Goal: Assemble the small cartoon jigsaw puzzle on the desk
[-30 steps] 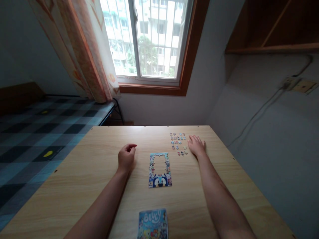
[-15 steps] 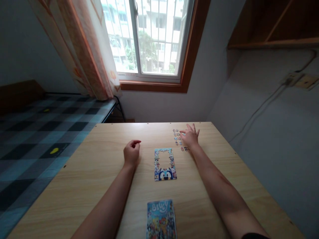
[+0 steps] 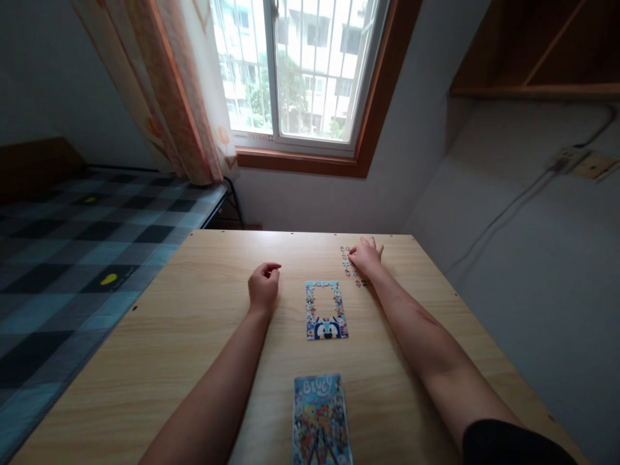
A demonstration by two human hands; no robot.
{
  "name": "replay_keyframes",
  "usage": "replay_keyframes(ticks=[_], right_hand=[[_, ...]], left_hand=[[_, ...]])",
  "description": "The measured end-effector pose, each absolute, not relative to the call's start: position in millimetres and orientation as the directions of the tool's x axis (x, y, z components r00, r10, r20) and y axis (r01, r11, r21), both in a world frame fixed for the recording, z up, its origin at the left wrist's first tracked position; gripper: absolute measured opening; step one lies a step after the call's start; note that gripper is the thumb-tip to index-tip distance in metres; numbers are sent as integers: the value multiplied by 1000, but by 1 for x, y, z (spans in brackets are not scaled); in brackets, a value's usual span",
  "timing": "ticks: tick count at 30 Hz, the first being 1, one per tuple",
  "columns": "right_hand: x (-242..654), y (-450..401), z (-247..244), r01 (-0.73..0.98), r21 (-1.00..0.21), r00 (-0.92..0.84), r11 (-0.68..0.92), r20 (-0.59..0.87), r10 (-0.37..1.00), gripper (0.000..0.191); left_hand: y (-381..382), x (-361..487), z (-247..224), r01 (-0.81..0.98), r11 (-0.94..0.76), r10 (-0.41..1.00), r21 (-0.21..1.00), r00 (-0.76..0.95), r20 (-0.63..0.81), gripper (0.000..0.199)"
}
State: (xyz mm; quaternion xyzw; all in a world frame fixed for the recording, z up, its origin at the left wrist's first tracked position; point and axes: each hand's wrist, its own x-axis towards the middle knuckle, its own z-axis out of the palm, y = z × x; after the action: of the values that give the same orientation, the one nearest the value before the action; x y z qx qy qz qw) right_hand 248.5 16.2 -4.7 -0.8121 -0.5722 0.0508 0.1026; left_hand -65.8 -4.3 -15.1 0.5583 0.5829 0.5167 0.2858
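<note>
Several loose jigsaw pieces point(image 3: 345, 263) lie toward the far edge of the worktop point(image 3: 184, 310), partly hidden by the right hand point(image 3: 365, 256); whether its fingers grasp one, I cannot tell. The left hand point(image 3: 264, 289), loosely clenched, rests left of the hollow-centred jigsaw puzzle point(image 3: 327, 329). A Bluey-titled package point(image 3: 321, 416) lies nearer the person.

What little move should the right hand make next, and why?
Probably the bare right hand should pinch one of the small, multicoloured jigsaw pieces: its fingertips are right at them, and the flat, rectangular, mostly blue puzzle has a bare middle to fill. Whether it already holds a piece is too small to tell.
</note>
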Motion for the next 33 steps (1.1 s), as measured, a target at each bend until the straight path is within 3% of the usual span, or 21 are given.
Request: replay_keyframes(ticks=[7, 10, 12, 15, 18, 21, 28, 33], right_hand=[[245, 28, 12, 920, -176, 343, -351, -71, 936, 24], [242, 24, 25, 922, -203, 314, -329, -101, 944, 15], [243, 17, 38, 922, -251, 282, -294, -85, 956, 8], [247, -4, 57, 896, -404, 231, -185, 69, 970, 13], [247, -33, 65, 757, -654, 150, 10, 188, 971, 18], [237, -64, 56, 587, -797, 70, 139, 222, 973, 23], [209, -96, 28, 483, -864, 37, 143, 183, 982, 23], [203, -92, 41, 523, -847, -69, 99, 74, 995, 23]], left_hand=[[-4, -65, -17, 360, -166, 947, 918, -202, 250, 28], [-4, -65, -18, 365, -163, 948, 916, -198, 248, 28], [-3, -65, -18, 371, -162, 951, 914, -190, 246, 28], [-4, -63, -19, 370, -167, 951, 914, -184, 248, 27], [-4, -60, -21, 371, -181, 947, 911, -184, 263, 26], [-3, -58, -23, 383, -198, 944, 902, -174, 281, 26], [-1, -56, -26, 394, -223, 936, 892, -170, 309, 22], [-16, -48, -17, 493, -497, 833, 714, 42, 552, 19]])
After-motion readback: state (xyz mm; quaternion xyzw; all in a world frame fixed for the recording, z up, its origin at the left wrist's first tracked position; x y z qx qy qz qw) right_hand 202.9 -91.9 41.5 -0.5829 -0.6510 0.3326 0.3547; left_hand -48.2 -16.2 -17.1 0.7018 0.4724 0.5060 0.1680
